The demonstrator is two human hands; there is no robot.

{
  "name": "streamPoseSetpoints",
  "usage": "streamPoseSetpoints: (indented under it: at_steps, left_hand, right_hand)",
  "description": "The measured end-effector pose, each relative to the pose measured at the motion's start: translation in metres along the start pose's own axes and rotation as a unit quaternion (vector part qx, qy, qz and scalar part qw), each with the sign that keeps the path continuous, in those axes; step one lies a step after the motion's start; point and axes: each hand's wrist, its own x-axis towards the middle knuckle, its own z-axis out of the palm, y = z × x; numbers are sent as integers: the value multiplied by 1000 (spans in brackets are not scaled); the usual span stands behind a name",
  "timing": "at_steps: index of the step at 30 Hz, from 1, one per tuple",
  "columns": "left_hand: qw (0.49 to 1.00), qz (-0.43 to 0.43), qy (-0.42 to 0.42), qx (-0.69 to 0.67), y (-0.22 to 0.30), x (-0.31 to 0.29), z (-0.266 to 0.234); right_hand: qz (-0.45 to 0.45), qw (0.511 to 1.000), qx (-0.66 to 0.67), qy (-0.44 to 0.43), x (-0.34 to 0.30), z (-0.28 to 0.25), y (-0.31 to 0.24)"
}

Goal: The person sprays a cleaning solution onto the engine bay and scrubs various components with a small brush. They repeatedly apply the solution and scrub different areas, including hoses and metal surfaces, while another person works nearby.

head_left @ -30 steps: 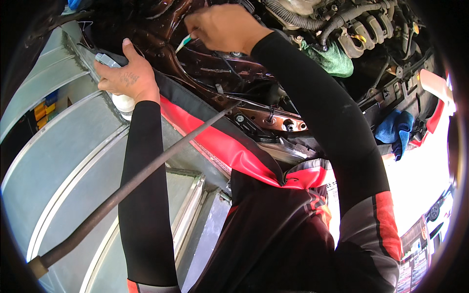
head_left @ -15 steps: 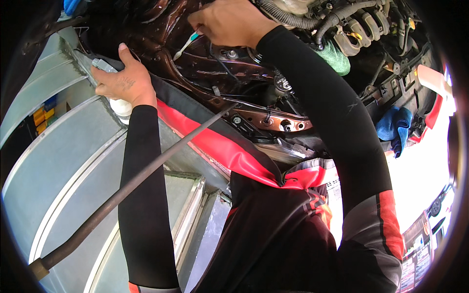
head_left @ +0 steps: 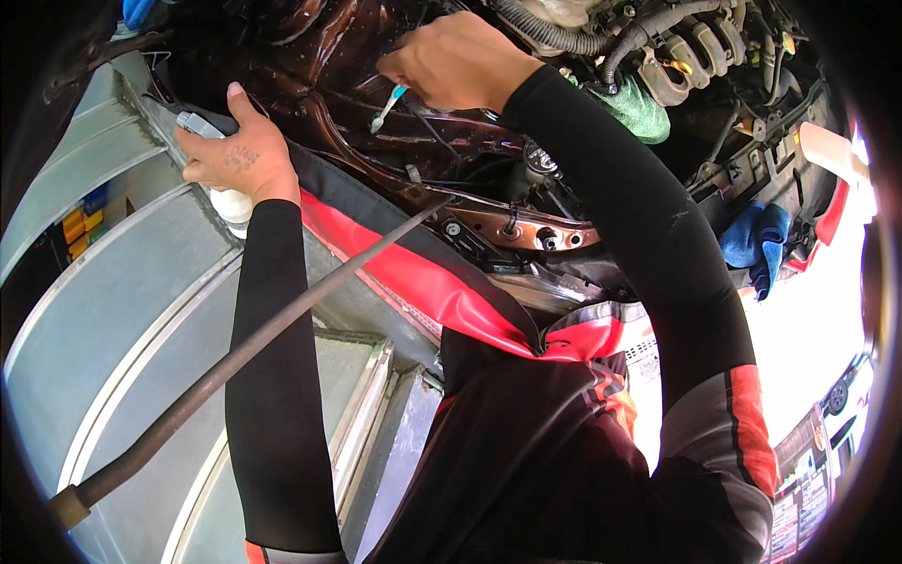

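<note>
In my right hand [head_left: 460, 61] is a toothbrush [head_left: 388, 107] with a teal and white handle. Its bristle end points down at the wet brown metal of the engine bay [head_left: 338, 141]. My left hand [head_left: 242, 155] is wrapped round the neck of a white spray bottle [head_left: 230, 207], thumb raised. The bottle's grey spray head [head_left: 199, 125] shows beyond the fingers, and the hand hides the middle of it. Both sit over the car's fender side, the left one beside the black and red fender cover [head_left: 404, 282].
A long metal rod [head_left: 263, 343] slants from the lower left up to the bay's edge. A green cloth [head_left: 644, 111] is tucked by the engine hoses; a blue cloth [head_left: 756, 240] hangs at the front right. Grey metal panels [head_left: 122, 320] stand on the left.
My right hand has shifted slightly right and down with the toothbrush, whose bristle end has moved to the right along the metal. My left hand and the spray bottle stay almost in place.
</note>
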Motion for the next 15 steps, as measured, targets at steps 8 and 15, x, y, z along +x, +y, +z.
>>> streamPoseSetpoints:
  at_steps: [8,15]
  left_hand:
    - [1000,5,-1,5,-1,0,-1]
    - [1000,8,1,-5,-1,0,1]
  right_hand:
    - [-25,996,-40,-69,-1,-12,-6]
    - [-39,988,-76,-131,-2,6,-2]
